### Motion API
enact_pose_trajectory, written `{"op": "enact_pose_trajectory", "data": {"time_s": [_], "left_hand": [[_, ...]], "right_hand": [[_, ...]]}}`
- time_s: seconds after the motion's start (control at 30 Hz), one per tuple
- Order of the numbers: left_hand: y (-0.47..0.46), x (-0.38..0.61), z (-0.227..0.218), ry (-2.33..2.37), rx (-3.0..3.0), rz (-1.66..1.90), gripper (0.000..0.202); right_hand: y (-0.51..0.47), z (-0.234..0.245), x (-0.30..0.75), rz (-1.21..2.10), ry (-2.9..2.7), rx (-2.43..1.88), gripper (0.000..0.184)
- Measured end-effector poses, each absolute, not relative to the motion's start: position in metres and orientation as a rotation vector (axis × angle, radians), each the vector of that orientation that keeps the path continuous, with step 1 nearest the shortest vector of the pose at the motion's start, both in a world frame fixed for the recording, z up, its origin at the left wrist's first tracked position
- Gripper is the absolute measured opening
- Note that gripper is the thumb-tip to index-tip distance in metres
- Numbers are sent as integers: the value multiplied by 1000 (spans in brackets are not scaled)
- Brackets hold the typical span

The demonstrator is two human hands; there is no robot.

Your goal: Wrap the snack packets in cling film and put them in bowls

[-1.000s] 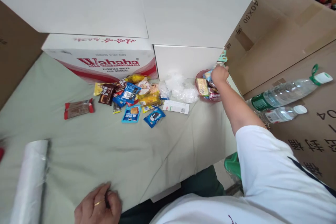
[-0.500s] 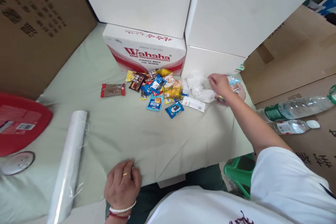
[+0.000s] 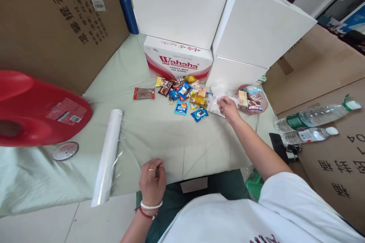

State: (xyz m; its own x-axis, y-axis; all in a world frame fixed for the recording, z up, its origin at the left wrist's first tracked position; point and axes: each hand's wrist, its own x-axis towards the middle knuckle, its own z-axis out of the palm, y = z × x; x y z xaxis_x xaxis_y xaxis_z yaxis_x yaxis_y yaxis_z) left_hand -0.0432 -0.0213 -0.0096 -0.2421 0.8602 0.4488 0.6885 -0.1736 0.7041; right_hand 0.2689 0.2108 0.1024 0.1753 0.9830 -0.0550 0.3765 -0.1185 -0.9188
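My right hand (image 3: 226, 108) is closed, fingers pinched on crumpled clear plastic bags (image 3: 218, 90) at the right of a snack pile. The bags partly cover what lies beneath them. Just beyond my fingers stands a pink clear bowl (image 3: 262, 107) with several wrapped snacks in it. The pile of small packets, with a blue packet (image 3: 199, 114) in front and a yellow packet (image 3: 197, 100) behind it, lies left of the hand. My left hand (image 3: 152, 176) rests curled at the table's near edge, nothing visible in it. A brown bar in a red-ended wrapper (image 3: 144, 93) lies apart.
A Wahaha carton (image 3: 178, 60) and white boxes (image 3: 176, 3) stand behind the pile. At left are a red jug (image 3: 42, 110), a round lid (image 3: 65, 151) and a roll of clear film (image 3: 107, 159). Two plastic bottles (image 3: 316, 117) lie at right beside cardboard.
My right hand has come back from the bowl side toward me and left, and plastic now covers the white packet. My left hand stays curled at the edge. The head view has shifted.
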Motion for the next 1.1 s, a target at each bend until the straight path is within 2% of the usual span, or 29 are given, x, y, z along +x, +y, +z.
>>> {"op": "enact_pose_trajectory", "data": {"time_s": [0.1,0.17,0.33,0.4,0.5,0.53,0.63,0.67,0.93,1.1], "left_hand": [[-18,-30,5,1692,1387,1300,22],[-15,-16,19,1530,1122,1223,33],[-12,15,46,1324,851,1140,46],[-12,24,49,1368,907,1189,45],[-5,32,43,1393,1082,1260,62],[-2,33,40,1352,1118,1246,60],[9,33,32,1201,1051,1210,33],[12,32,30,1172,988,1228,31],[21,26,29,1146,530,1317,45],[35,27,33,1088,421,1333,45]], "right_hand": [[141,99,267,1354,-1004,-1440,36],[98,92,260,1509,-805,-1323,43],[25,70,236,1428,-777,-1312,41],[10,67,229,1425,-878,-1339,40],[0,69,224,1514,-1063,-1340,42],[-1,71,224,1551,-1116,-1331,43],[2,75,229,1601,-1171,-1342,45],[4,75,232,1591,-1152,-1362,46],[17,66,262,1565,-962,-1486,51],[16,73,272,1699,-1256,-1398,46]]}}
